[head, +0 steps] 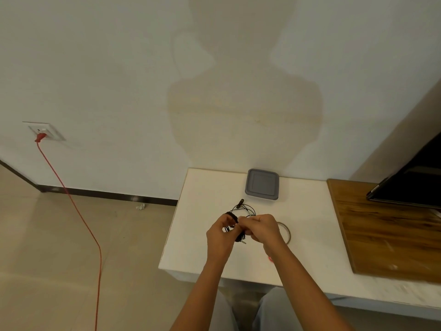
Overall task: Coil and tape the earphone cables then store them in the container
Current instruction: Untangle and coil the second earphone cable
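Note:
A black earphone cable [243, 207] is bunched in loops above the white table [205, 235]. My left hand [220, 232] and my right hand [261, 229] both pinch the bundle between them, fingers curled. The metal jack plug [243, 241] sticks out below my fingers, and a black earbud end [241, 201] points up toward the wall. A grey lidded container [262, 184] stands shut at the back of the table by the wall. A tape roll [286, 231] lies flat on the table just right of my right hand, partly hidden by it.
A wooden board [386, 230] covers the table's right part, with a black screen [410, 185] leaning over it. A small red thing [270, 258] shows under my right wrist. A red cord [78, 211] runs from a wall socket [44, 132] down to the floor at left.

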`<state>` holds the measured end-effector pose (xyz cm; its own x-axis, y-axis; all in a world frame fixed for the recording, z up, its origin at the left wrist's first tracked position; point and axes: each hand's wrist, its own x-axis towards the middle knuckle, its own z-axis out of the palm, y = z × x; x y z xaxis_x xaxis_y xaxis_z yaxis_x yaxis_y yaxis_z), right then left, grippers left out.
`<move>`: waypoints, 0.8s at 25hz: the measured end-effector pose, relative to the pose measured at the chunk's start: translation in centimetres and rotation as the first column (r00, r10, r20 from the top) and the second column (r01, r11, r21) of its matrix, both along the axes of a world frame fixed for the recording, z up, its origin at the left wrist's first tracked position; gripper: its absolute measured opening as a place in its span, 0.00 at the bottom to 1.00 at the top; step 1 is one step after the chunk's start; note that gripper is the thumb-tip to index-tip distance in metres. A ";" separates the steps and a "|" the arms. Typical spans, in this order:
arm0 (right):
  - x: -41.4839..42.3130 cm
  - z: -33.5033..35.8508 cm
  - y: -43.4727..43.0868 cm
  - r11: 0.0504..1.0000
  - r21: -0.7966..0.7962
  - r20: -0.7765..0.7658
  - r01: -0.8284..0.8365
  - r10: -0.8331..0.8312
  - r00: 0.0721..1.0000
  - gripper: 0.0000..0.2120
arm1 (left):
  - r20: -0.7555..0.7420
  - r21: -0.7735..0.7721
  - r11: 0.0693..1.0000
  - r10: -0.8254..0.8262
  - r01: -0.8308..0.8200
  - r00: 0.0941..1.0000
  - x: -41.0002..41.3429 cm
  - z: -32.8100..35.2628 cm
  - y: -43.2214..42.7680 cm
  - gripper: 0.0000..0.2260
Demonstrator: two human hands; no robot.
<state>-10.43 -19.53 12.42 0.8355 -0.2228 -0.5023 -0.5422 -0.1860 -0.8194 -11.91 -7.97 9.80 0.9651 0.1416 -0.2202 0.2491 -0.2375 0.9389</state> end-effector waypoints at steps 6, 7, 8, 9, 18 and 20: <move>0.9 -0.5 -1.0 0.992 0.110 -0.199 -0.068 0.089 0.976 0.05 | -0.020 -0.032 0.994 -0.106 0.105 0.994 0.0 0.3 0.0 0.05; 1.0 -0.6 -1.2 0.989 0.134 -0.225 -0.062 0.091 0.970 0.05 | -0.023 -0.032 0.992 -0.121 0.120 0.992 0.0 0.2 0.0 0.06; 1.0 -0.7 -1.3 0.985 0.163 -0.249 -0.052 0.093 0.964 0.05 | -0.030 -0.031 0.991 -0.133 0.132 0.991 0.1 0.1 0.1 0.06; 1.1 -0.9 -1.3 0.981 0.192 -0.270 -0.041 0.093 0.958 0.05 | -0.038 -0.020 0.990 -0.142 0.142 0.989 0.1 0.0 0.1 0.07; 0.8 -2.5 -1.6 0.970 0.234 -0.175 -0.064 0.107 0.979 0.04 | -0.228 -0.281 0.939 -0.267 0.199 0.936 0.9 -0.3 2.0 0.08; 0.6 -2.5 -1.7 0.968 0.230 -0.155 -0.097 0.134 0.979 0.08 | -0.236 -0.266 0.948 -0.238 0.173 0.942 1.0 -0.4 2.1 0.05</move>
<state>-9.81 -21.19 9.89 0.7484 0.0024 -0.6633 -0.6610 -0.0804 -0.7461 -10.90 -5.90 9.39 0.8708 -0.1412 -0.4709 0.4629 -0.0872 0.8821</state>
